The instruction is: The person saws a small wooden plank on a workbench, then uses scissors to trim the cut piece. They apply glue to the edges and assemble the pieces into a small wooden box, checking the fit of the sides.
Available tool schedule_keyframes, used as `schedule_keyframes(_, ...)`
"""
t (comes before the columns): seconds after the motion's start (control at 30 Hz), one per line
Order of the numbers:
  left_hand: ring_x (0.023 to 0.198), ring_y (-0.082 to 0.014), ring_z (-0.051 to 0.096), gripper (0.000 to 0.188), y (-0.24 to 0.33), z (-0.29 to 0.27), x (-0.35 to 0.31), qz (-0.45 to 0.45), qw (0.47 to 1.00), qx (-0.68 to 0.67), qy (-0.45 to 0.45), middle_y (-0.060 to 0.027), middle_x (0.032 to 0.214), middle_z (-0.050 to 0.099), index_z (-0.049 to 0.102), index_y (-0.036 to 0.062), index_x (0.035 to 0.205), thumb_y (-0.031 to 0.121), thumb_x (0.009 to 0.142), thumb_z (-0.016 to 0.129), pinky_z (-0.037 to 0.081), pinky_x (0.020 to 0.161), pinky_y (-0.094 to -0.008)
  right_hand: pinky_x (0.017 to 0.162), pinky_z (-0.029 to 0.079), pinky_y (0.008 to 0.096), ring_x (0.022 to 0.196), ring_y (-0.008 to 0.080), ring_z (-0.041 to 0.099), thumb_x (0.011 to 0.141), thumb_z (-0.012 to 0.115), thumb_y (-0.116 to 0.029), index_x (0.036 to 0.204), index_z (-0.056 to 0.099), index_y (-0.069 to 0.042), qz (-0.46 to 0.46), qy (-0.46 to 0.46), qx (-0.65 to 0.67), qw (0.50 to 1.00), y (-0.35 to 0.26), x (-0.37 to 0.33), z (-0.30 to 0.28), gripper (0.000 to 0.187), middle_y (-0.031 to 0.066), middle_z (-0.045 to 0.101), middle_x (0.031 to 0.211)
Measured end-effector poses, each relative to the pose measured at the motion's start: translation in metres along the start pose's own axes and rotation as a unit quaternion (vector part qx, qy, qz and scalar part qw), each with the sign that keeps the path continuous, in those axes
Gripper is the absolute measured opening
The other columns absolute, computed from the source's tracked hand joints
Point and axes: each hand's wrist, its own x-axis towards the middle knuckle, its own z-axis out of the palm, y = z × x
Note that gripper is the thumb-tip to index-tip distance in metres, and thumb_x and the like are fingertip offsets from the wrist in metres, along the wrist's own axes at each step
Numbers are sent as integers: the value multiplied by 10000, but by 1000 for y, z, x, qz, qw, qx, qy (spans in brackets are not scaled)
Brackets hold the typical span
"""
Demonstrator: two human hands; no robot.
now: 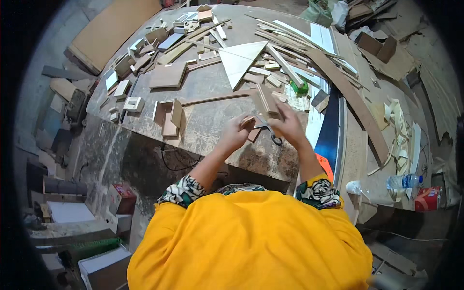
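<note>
My left hand (pixel 235 133) is closed round a small piece of brown wood (pixel 247 121). My right hand (pixel 286 124) grips a grooved wooden block (pixel 265 100), which stands tilted above the worktable (pixel 208 123). Between and below the hands is a pair of scissors (pixel 276 139) with dark handles; whether it lies on the table or touches my right hand I cannot tell. A reddish-brown flat piece (pixel 253 135) shows beneath them. To the left, an open-topped wooden box (pixel 171 126) sits near the table's front edge.
A pale triangular board (pixel 238 60) and a flat brown panel (pixel 167 76) lie farther back. Long wooden strips (pixel 297 41) pile up at back right, beside a long brown board (pixel 355 99). Small wooden boxes crowd the left. A water bottle (pixel 403 181) lies at right.
</note>
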Motion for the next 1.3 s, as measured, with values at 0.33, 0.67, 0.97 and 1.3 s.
schedule_keyframes(0.33,774,-403,623,279,-41,56,46,-5,984,180,-6,-218,783,640,664,43,832,290,708,699,496,678,-458,866,463,413,1016,372,581,683,681,-522,1361,476,-172,145,20,-91,985,25,18,16,790,236,561,1068)
schedule_keyframes(0.67,707,-396,615,203,-19,51,57,31,983,180,21,-198,752,633,674,46,821,206,696,672,494,661,-450,834,477,419,925,388,589,710,665,-481,1361,470,-286,110,37,-166,979,-14,15,20,707,223,520,988)
schedule_keyframes(0.97,687,-362,631,166,-8,40,65,56,976,206,38,-184,709,629,656,65,741,230,725,669,500,590,-429,814,476,406,896,358,590,704,681,-456,1334,511,-264,59,40,-111,991,-28,16,6,680,189,508,945)
schedule_keyframes(1.3,733,-307,644,143,7,25,57,102,969,220,42,-109,826,656,654,99,791,230,743,685,510,595,-403,814,474,403,877,350,589,695,693,-480,1321,529,-247,39,17,-78,996,-23,15,-2,688,174,514,949)
